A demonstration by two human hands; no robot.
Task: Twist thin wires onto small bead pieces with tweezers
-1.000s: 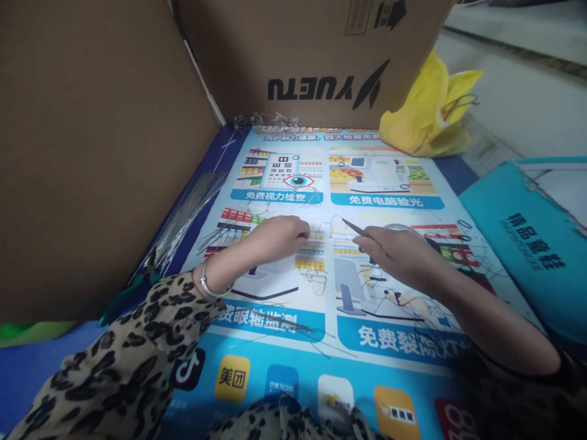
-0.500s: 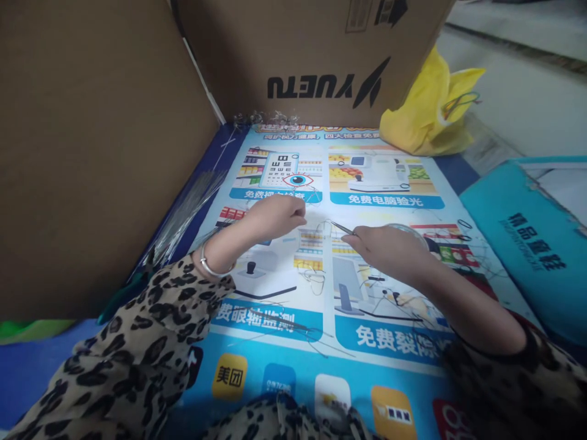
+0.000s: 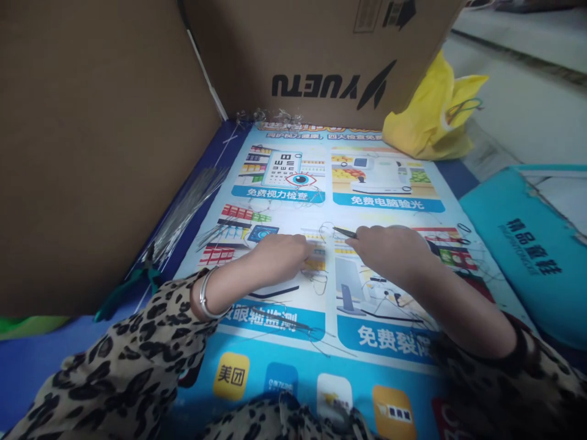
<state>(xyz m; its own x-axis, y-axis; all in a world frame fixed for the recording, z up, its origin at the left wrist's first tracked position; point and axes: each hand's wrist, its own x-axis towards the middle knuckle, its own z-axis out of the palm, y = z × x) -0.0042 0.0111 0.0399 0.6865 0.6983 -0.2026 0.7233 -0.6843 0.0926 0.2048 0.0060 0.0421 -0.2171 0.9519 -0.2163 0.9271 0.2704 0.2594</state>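
Observation:
My left hand is closed over the middle of the printed poster, its fingers pinched on what looks like the end of a thin wire. My right hand is wrapped round slim pointed tweezers, whose tip points left and touches the curved wire between the hands. Below my left hand, a bent wire piece lies on the poster. Several dark straight wires rest nearer to me. What sits inside each fist is hidden.
Green-handled pliers and a bundle of silvery wires lie on the left. Cardboard panels stand at the back and left. A yellow bag is back right, and a turquoise box is on the right. Small wire pieces sit at the back.
My left hand has moved down towards me and slightly right. My right hand has stayed nearly in place with the tweezers. The green-handled pliers show more fully.

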